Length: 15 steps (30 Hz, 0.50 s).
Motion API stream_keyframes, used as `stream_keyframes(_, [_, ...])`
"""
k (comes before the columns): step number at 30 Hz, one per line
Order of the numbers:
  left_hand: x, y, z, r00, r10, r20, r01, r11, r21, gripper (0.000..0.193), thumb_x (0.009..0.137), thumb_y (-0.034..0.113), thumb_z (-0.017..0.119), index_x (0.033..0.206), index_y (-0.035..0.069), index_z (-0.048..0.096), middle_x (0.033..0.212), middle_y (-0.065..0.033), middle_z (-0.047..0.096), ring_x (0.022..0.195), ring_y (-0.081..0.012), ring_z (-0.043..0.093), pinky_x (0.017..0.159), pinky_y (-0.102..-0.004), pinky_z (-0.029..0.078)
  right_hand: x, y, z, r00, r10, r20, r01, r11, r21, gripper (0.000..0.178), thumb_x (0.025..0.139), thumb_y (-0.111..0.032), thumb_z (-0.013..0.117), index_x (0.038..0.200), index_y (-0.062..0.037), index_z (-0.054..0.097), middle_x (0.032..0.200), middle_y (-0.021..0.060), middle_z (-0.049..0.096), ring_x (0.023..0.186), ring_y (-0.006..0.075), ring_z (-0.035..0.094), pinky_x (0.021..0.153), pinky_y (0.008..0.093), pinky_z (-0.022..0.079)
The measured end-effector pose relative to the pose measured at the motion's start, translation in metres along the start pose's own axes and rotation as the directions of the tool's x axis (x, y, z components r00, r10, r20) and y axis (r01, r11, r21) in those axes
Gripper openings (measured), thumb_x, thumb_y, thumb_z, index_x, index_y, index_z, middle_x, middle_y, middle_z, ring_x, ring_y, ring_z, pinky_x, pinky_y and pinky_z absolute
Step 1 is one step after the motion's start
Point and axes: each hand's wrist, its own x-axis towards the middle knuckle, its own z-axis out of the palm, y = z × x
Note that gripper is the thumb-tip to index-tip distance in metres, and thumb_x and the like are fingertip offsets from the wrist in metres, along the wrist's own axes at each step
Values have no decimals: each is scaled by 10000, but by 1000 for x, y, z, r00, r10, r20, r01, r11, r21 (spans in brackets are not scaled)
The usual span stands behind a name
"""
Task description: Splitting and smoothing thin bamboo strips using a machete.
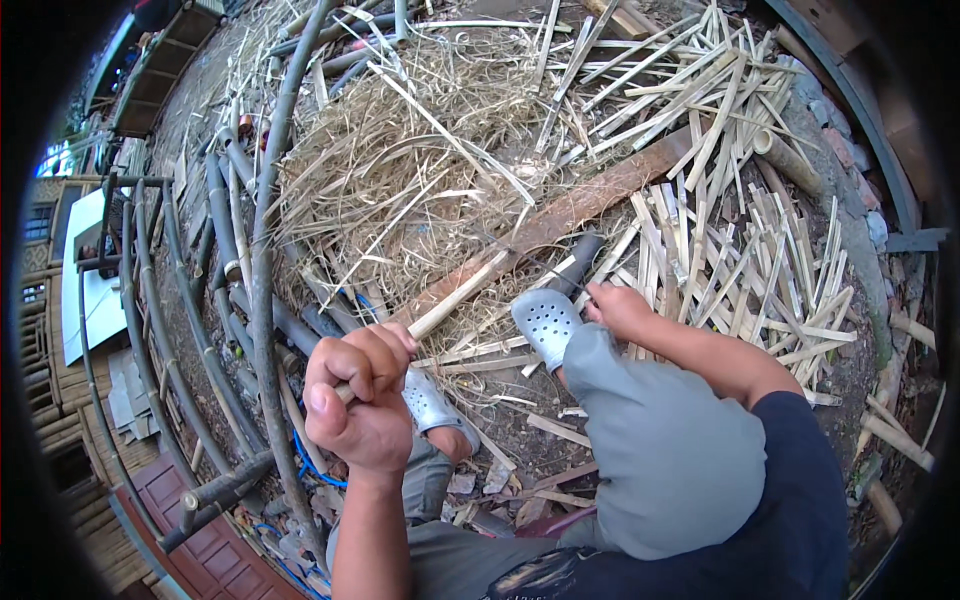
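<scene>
My left hand is closed around a pale bamboo stick, which slants up and to the right over a brown wooden plank. The stick's far end lies over the plank. Low beside my right shoe, my right hand has its fingers curled. What it grips is mostly hidden; a thin dark edge shows in front of the fingers. Just beyond that hand, a dark round piece, like a length of bamboo, leans by the plank.
Curly bamboo shavings are heaped beyond the plank. Split bamboo strips lie in a loose pile at the right, with more strips at the far right. Long bamboo poles run along the left. A low stone edging borders the right side.
</scene>
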Motion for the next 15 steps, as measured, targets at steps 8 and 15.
stream_keyframes(8, [-3,6,1,999,-19,30,19,1000,10,491,893,533,483,674,116,341,556,-4,309,534,-162,304,663,-370,365,-5,-13,-3,997,-73,-16,74,993,92,238,908,-251,566,1011,-40,527,831,197,637,781,400,644,694,494,516])
stream_keyframes(15, [-11,8,2,999,-21,36,21,1000,7,454,881,514,482,695,124,340,571,2,309,553,-157,306,691,-371,358,-3,-16,-19,999,49,6,-49,995,88,244,902,-276,559,975,-46,527,850,212,659,819,413,645,716,523,506])
